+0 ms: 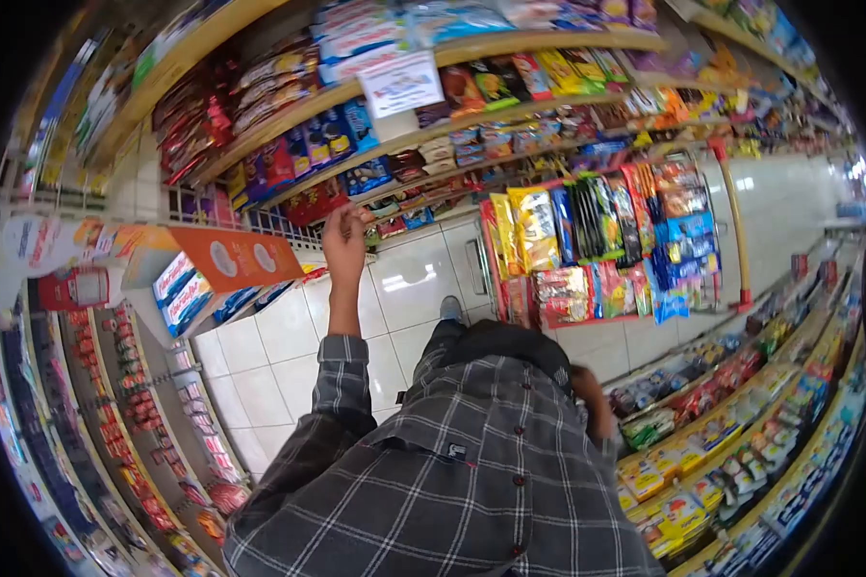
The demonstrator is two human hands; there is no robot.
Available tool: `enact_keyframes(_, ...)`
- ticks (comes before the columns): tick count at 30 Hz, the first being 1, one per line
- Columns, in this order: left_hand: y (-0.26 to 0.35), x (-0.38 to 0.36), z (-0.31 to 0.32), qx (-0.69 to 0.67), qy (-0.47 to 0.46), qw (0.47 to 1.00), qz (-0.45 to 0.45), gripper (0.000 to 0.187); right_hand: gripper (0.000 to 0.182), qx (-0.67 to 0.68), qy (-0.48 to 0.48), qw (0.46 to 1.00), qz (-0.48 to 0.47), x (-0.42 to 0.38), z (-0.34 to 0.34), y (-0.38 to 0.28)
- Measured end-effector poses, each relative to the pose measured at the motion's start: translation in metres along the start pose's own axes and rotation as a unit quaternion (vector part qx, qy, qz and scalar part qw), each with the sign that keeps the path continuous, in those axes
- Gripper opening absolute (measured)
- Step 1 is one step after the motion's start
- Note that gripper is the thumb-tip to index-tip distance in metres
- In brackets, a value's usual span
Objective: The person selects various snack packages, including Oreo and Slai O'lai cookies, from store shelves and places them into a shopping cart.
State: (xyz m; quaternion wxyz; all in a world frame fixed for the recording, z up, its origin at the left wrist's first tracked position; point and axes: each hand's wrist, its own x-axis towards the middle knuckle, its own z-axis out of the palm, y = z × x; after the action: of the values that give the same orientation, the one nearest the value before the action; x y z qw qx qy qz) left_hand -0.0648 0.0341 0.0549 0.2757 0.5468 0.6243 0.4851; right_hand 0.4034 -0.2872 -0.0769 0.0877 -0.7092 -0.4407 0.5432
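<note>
My left hand reaches forward over the tiled floor, close to the lower shelf of snack packets. Its fingers are loosely bent and apart, and I see nothing in them. Just left of this hand stands an orange display box holding blue and white packs. A dark red packet lies on the low shelf beyond the fingertips. My right hand hangs at my right side by my waist; its fingers are mostly hidden and blurred.
A cart full of colourful snack packets stands ahead to the right. Wooden shelves of snacks run across the front, with a white paper sign. More stocked shelves line the right, and hanging packets the left.
</note>
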Motion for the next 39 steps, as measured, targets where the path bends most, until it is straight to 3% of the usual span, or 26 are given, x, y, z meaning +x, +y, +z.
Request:
enact_keyframes(1,-0.003,0.011,-0.003,0.045,0.036,0.998,0.040,0.017,0.023,-0.262,-0.044,0.953,-0.144,-0.006,0.011,0.038)
enact_keyframes(2,-0.007,0.022,-0.008,0.094,0.074,0.990,0.079,0.017,0.023,-0.265,-0.059,0.953,-0.133,-0.015,0.024,0.053)
enact_keyframes(3,-0.011,0.033,-0.012,0.124,0.102,0.983,0.089,0.018,0.024,-0.232,-0.071,0.966,-0.084,-0.026,0.036,0.059)
enact_keyframes(5,-0.018,0.056,-0.012,0.180,0.146,0.967,0.106,0.020,0.024,-0.040,-0.049,0.993,0.096,-0.039,0.052,0.067)
enact_keyframes(7,-0.021,0.080,-0.016,0.192,0.177,0.960,0.103,0.020,0.024,0.124,0.020,0.967,0.223,-0.046,0.064,0.055)
enact_keyframes(11,-0.030,0.117,-0.024,0.280,0.175,0.944,0.021,0.023,0.025,0.176,0.057,0.954,0.236,-0.046,0.081,0.035)
enact_keyframes(14,-0.052,0.133,-0.029,0.372,0.224,0.898,0.078,0.030,0.026,0.184,0.067,0.954,0.226,-0.045,0.089,0.025)
enact_keyframes(18,-0.048,0.129,-0.050,0.463,0.258,0.846,0.055,0.047,0.027,0.180,0.072,0.957,0.214,-0.044,0.094,0.020)
enact_keyframes(21,-0.058,0.125,-0.057,0.410,0.290,0.864,0.031,0.049,0.028,0.174,0.072,0.959,0.210,-0.043,0.095,0.019)
enact_keyframes(25,-0.064,0.121,-0.061,0.416,0.263,0.871,0.015,0.042,0.029,0.159,0.067,0.965,0.198,-0.040,0.090,0.023)
enact_keyframes(26,-0.073,0.124,-0.062,0.415,0.285,0.863,0.044,0.038,0.029,0.151,0.064,0.967,0.193,-0.038,0.089,0.025)
enact_keyframes(30,-0.067,0.120,-0.060,0.433,0.276,0.858,0.002,0.045,0.030,0.100,0.054,0.982,0.154,-0.030,0.085,0.045)
enact_keyframes(33,-0.050,0.114,-0.057,0.439,0.230,0.867,0.043,0.049,0.031,-0.049,0.032,0.998,0.023,-0.016,0.082,0.098)
enact_keyframes(35,-0.052,0.110,-0.056,0.440,0.218,0.871,0.030,0.050,0.031,-0.189,0.032,0.977,-0.093,-0.001,0.080,0.135)
enact_keyframes(38,-0.042,0.108,-0.051,0.425,0.214,0.879,0.022,0.048,0.032,-0.272,0.060,0.947,-0.162,0.018,0.076,0.171)
enact_keyframes(39,-0.039,0.108,-0.048,0.419,0.204,0.884,0.042,0.046,0.033,-0.150,0.042,0.986,-0.063,0.006,0.073,0.126)
